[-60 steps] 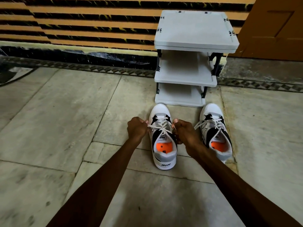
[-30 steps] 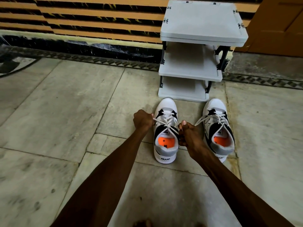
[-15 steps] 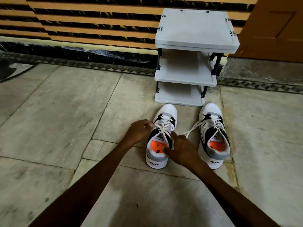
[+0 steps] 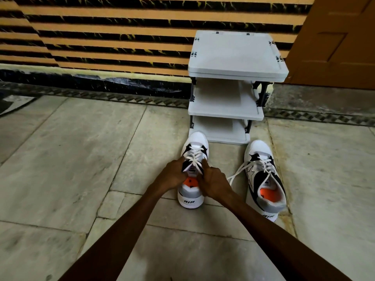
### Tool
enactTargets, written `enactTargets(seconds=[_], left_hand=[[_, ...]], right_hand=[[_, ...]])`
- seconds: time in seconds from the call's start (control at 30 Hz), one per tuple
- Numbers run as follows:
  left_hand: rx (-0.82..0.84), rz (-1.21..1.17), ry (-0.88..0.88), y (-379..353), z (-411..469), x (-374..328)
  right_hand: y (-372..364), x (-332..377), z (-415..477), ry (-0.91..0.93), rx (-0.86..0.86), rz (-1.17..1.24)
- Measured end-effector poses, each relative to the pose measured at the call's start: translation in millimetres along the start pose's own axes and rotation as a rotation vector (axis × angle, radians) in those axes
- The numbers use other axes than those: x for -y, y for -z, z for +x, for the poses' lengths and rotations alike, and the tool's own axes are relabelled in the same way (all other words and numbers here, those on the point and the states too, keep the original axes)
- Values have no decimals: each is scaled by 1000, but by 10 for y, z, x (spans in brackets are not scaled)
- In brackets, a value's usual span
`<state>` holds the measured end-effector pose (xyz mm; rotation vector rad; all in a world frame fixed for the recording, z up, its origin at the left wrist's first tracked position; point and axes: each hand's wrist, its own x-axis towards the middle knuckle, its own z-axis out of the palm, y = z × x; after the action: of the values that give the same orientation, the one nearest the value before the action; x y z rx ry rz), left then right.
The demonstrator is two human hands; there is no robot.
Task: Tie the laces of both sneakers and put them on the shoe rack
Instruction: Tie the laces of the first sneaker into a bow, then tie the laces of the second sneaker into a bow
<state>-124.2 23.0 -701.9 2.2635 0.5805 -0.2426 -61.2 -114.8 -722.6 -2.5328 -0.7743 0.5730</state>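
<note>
Floor (image 4: 67, 159): large grey stone slabs with dark joints, filling the near and middle ground.

Wall (image 4: 101, 33): far side, orange and black horizontal stripes above a black skirting band.

Door (image 4: 341, 41): brown wood, far right, just beside the rack.

Shoe rack (image 4: 237, 57): grey plastic, three shelves on dark posts, standing on the floor against the far wall, right of centre. All three shelves are bare.

Right-hand sneaker (image 4: 263, 179): white, black and grey with an orange insole, on the floor near the rack's right front corner, toe pointing far. Its laces hang loose, one end trailing left across the floor. Heel lettering partly readable, seemingly "AIR".

Left-hand sneaker (image 4: 193, 151): same model, on the floor with its toe just short of the rack's bottom shelf. Heel reads "AIR"; a small tongue label is too blurred to read.

Left hand (image 4: 174, 175): forearm stretched from the near edge, fingers curled against the left side of this sneaker's tongue, pinching its lace (image 4: 195, 157).

Right hand (image 4: 213, 182): forearm likewise extended, fingers closed on the lace at the right side, thumb raised toward the crossings. The two hands nearly touch and hide the shoe's opening.
</note>
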Motion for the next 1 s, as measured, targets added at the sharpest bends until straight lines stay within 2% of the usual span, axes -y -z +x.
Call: enactTargets(seconds=[0.17, 0.23, 0.33, 0.4, 0.47, 0.5, 0.57, 0.67, 0.77, 0.83, 1.0], left_hand=[[-3, 8, 82, 54, 81, -36], [-88, 89, 100, 22, 28, -138], [-443, 223, -93, -93, -97, -454], [-551, 257, -248, -228, -64, -663], [-486, 333, -301, -405, 46, -844], [-416, 402, -277, -494, 103, -906], [-302, 544, -173, -624, 208, -968], [-241, 726, -26, -614, 359, -826], [-157, 623, 128, -469, 449, -650], [-101, 528, 147, -442, 443, -615], [-84, 559, 173, -495, 324, -592]], right_hand=[[72, 63, 106, -38, 74, 58], [189, 23, 38, -45, 61, 153], [496, -207, -186, -53, -180, 224], [703, -478, -378, -56, -379, 167], [861, -805, -506, -153, -460, -29], [914, -951, -544, -236, -412, -90], [953, -1195, -578, -357, -240, -69], [909, -1348, -626, -325, -119, 80], [846, -1326, -635, -288, -159, 129], [812, -1281, -629, -292, -177, 120], [731, -1102, -607, -267, -157, 143]])
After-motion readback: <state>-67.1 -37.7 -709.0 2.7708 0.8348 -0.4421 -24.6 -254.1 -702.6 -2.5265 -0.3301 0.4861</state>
